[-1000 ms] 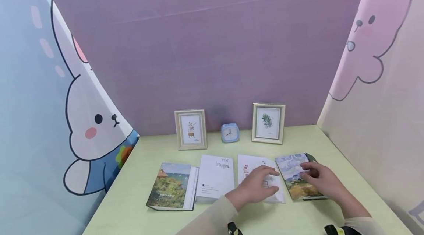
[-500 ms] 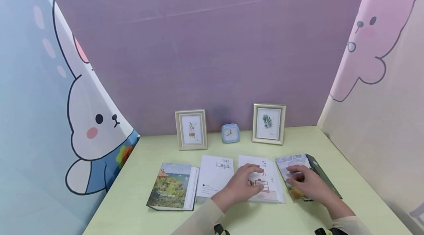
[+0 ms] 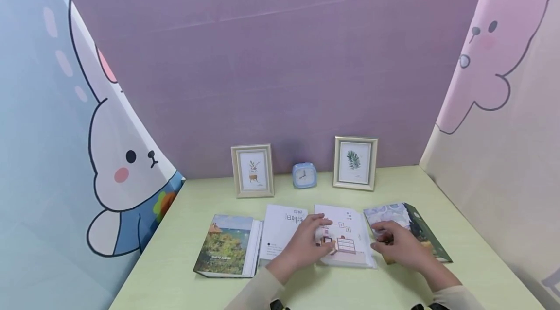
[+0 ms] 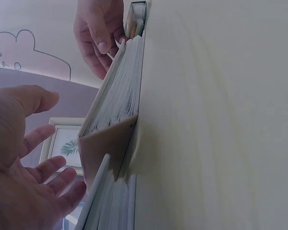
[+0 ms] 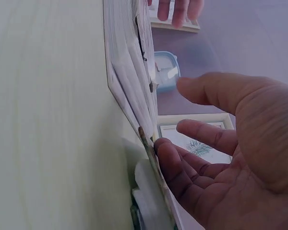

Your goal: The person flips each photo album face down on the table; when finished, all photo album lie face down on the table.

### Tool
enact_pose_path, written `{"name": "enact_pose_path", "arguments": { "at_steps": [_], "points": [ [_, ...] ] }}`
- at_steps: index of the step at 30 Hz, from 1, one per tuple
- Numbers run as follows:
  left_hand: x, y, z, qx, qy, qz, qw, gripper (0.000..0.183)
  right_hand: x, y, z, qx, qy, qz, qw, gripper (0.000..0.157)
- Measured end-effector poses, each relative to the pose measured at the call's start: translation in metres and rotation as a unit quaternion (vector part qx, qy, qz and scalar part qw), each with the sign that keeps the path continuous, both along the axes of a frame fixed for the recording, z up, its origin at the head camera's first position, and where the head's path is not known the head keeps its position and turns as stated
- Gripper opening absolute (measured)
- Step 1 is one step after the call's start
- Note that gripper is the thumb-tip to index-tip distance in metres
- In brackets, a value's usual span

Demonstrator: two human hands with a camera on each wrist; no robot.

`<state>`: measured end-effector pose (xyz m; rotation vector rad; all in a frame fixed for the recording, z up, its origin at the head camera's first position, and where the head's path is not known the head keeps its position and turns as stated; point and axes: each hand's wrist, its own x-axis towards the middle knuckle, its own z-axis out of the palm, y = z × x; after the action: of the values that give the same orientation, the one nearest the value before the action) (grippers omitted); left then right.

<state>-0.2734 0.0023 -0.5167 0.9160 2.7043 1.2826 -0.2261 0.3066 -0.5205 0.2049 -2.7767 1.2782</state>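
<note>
My left hand [image 3: 304, 242] hovers around the adjoining edges of the plain white album [image 3: 280, 237] and the white album with a furniture drawing [image 3: 345, 247]. Spread fingers show in the left wrist view, with nothing between them. Over the painted album [image 3: 385, 212] at the far right, my right hand [image 3: 402, 249] lies with bent fingers. In the right wrist view its fingertips touch a thin cover edge [image 5: 151, 153], while the thumb stands apart. White pages [image 4: 117, 88] fan slightly in the left wrist view. A dark green strip [image 3: 426, 232] shows along the painted album's right side.
A landscape photo album [image 3: 223, 247] lies at the left of the row. Behind stand a plant picture frame [image 3: 253, 171], a blue clock [image 3: 304, 176] and a leaf picture frame [image 3: 355, 163]. Cloth panels [image 3: 280, 67] enclose the pale table [image 3: 201, 193].
Both hands have moved left. The left hand has uncovered most of the furniture drawing. On the painted album, much more of the dark green right side shows than a second ago.
</note>
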Motion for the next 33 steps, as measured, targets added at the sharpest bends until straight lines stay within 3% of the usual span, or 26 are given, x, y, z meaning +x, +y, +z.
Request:
{"name": "enact_pose_path", "arguments": {
  "at_steps": [5, 14, 18, 27, 33],
  "points": [
    [-0.001, -0.01, -0.003, 0.008, -0.017, 0.008, 0.9998, 0.063, -0.001, -0.004, 0.001, 0.01, -0.005, 0.012, 1.0, 0.056],
    [0.003, -0.023, -0.009, 0.03, -0.086, 0.0, 0.9959, 0.076, -0.005, -0.016, 0.003, 0.022, 0.003, 0.062, 0.998, 0.057],
    [0.004, -0.025, -0.008, 0.029, -0.099, -0.009, 0.9946, 0.078, -0.008, -0.022, 0.002, 0.031, 0.001, 0.073, 0.997, 0.059],
    [0.006, -0.026, -0.008, 0.025, -0.11, -0.005, 0.9936, 0.07, -0.009, -0.033, -0.006, 0.065, 0.01, 0.034, 0.997, 0.055],
    [0.006, -0.026, -0.01, 0.031, -0.112, 0.001, 0.9932, 0.068, -0.005, -0.033, -0.011, 0.056, 0.026, 0.019, 0.998, 0.053]
  ]
}}
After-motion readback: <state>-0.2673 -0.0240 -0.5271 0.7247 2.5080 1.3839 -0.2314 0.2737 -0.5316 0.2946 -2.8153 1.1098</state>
